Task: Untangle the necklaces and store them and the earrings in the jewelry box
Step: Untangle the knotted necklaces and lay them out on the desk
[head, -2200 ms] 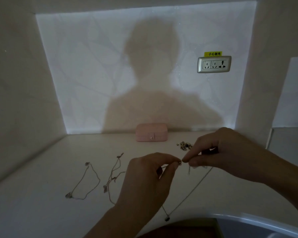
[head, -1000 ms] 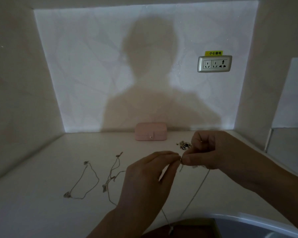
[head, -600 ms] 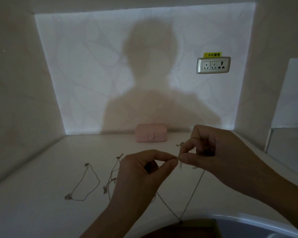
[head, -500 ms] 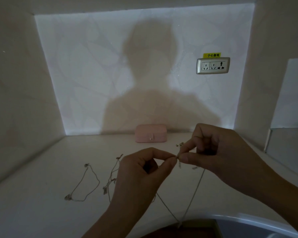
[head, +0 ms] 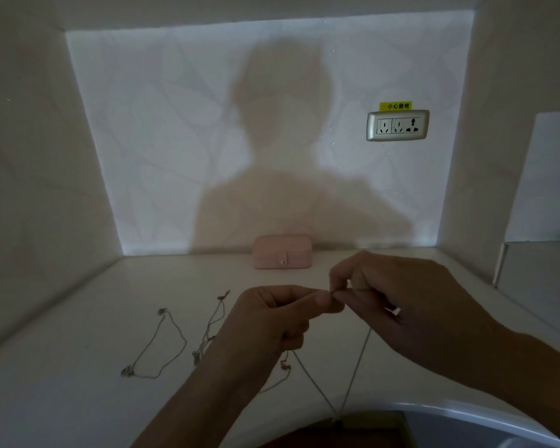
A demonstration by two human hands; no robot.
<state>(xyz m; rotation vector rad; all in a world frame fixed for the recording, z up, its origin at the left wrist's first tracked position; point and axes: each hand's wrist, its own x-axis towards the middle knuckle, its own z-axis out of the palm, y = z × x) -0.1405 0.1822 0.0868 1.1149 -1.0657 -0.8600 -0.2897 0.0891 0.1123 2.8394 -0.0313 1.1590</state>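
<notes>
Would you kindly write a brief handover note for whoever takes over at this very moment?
Left hand and right hand each pinch an end of the held necklace, fingertips meeting; its chain hangs in a V below them.
Loose necklace and bunched necklace lie on the table, left of the hands. Pink jewelry box stands closed at the back. Earrings not visible.
Done: nothing seen stored.
Left: finish this necklace, open the box, store everything.
</notes>
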